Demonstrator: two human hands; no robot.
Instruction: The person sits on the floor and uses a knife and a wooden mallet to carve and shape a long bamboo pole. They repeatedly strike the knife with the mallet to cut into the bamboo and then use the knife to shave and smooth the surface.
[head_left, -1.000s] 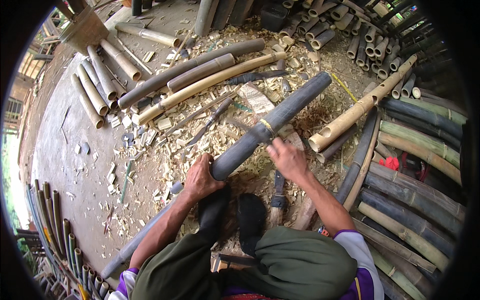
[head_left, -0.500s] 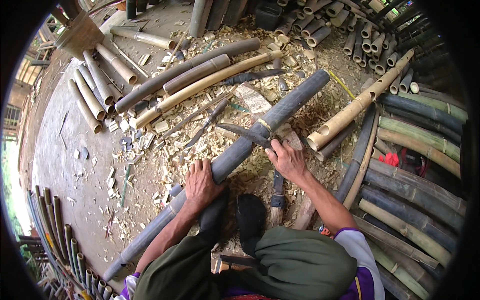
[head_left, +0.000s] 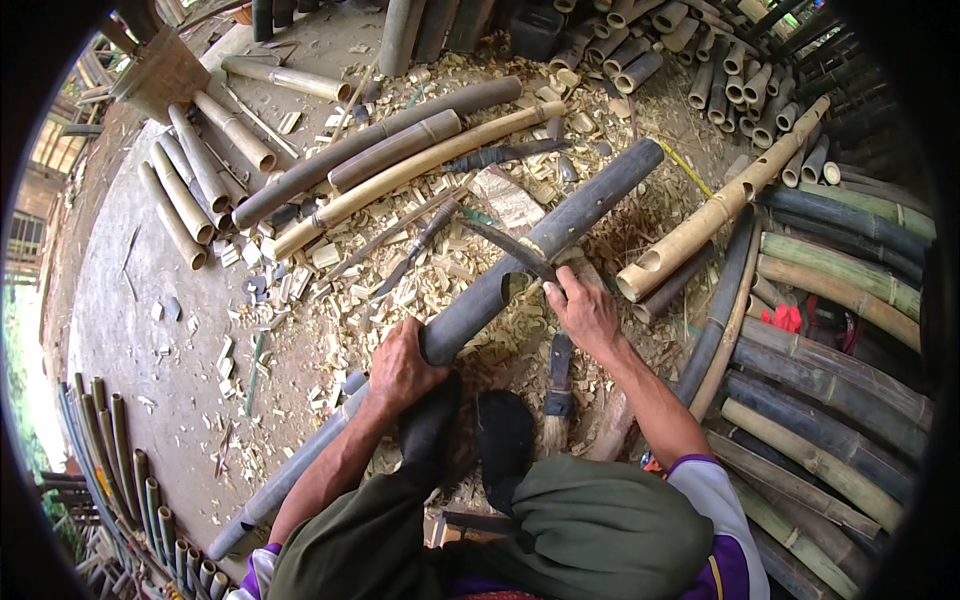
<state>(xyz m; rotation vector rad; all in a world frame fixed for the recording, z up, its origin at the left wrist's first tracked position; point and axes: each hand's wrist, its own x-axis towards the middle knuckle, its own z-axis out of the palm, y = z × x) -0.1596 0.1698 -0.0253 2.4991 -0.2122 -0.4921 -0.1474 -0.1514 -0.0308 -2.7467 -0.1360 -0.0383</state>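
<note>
My left hand [head_left: 404, 362] is closed round a dark bamboo pole [head_left: 600, 190] that slants up to the right in front of my feet. A rounded opening [head_left: 514, 287] shows in the pole's side, with pale cut bamboo at its edge. My right hand [head_left: 586, 314] grips a knife with a long curved dark blade [head_left: 508, 244]; its handle is mostly hidden by the fingers. The blade lies across the pole just beyond the opening, beside a pale ring-shaped mark. Below my left hand, a grey pole [head_left: 290, 468] runs to the lower left.
Wood chips cover the ground. A second knife [head_left: 418, 248] and a brush-ended tool [head_left: 557, 395] lie close by. Cut bamboo lengths [head_left: 400, 150] rest ahead; a pale pole with holes [head_left: 725, 203] is right, beside stacked bamboo [head_left: 820, 400]. A bucket [head_left: 160, 72] stands far left.
The dark pole has turned, bringing the opening in its side into view. My right hand and the knife have shifted slightly right, with the blade angled differently. My left hand keeps its grip.
</note>
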